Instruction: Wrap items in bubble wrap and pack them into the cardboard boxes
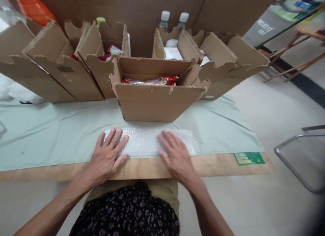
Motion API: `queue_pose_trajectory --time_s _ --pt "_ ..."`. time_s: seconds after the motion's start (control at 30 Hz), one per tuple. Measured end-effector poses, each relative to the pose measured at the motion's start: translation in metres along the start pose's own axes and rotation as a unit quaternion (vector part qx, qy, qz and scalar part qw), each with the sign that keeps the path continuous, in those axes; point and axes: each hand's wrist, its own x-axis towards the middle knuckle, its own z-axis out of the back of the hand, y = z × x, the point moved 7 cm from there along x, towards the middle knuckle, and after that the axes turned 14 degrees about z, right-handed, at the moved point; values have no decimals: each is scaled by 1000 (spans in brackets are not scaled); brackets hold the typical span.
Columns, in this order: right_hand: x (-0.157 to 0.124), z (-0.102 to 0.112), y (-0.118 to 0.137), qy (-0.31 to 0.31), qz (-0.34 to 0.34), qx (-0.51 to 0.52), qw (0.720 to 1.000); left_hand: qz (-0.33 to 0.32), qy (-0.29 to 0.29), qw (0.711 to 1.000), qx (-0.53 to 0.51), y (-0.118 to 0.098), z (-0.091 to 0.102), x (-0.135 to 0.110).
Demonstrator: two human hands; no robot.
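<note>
The strip of bubble wrap [141,141] lies flat at the centre of the frame, a little below the middle, along the front edge of the pale green cloth [76,124]; the left hand [108,156] is spread palm down on its left end, and the right hand [177,155] lies toward its right end, palm down with fingers extended and slightly blurred; neither pinches anything, and the splayed hold probably serves to keep the light sheet smooth; just beyond it stands an open cardboard box [152,104] with red packaging [170,79] inside, presumably set centrally for both hands to reach; other cartons [54,73] line the upper frame, their tops open, likely for easy access; a green card [249,158] rests on the wooden edge [142,168] at lower right, apart from the hands.
</note>
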Motion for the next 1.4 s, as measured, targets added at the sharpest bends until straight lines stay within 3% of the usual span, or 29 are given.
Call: queue_pose_trajectory --time_s 0.1,0.17,0.23,0.33,0.4,0.5,0.63,0.77,0.83,0.9,1.0,1.1,1.17,1.23,1.3,1.4 --pt "-57 29 -67 -52 -141 -93 984 -1 10 1000 2 1 3 -1" --pt "-78 48 -88 -89 -180 -128 971 13 1 1000 -5 3 13 -1" --pt "-77 57 -90 -112 -163 -125 972 57 -49 997 -15 14 29 -1" --pt "-46 50 -80 -105 -116 -93 983 164 -133 977 15 41 52 -6" --pt "-24 40 -77 -87 -112 -77 987 209 -130 968 49 53 54 -10" --pt "-7 31 -75 -73 -107 -37 991 226 -95 969 29 54 47 -12" --pt "-26 44 -67 -99 -158 81 979 244 -91 957 -128 55 52 -12" --pt "-53 49 -17 -123 -210 297 923 318 -81 913 -242 87 83 -4" --pt "-55 34 26 -100 -207 411 882 327 -108 911 -225 105 102 12" --pt "-50 10 73 -48 -178 508 841 305 -125 927 -177 115 111 40" --pt "-39 -23 127 15 -128 558 820 257 -90 956 -110 116 98 87" --pt "-31 -38 145 15 -115 545 831 229 -92 966 -73 108 83 104" --pt "-28 -38 145 13 -119 547 828 179 -129 971 -94 93 83 87" --pt "-25 -33 143 23 -121 558 820 105 -123 973 -166 76 85 51" --pt "-20 -27 139 32 -124 581 804 49 -14 955 -293 64 79 10" --pt "-6 -23 130 6 -164 641 750 39 152 850 -502 55 68 -45"
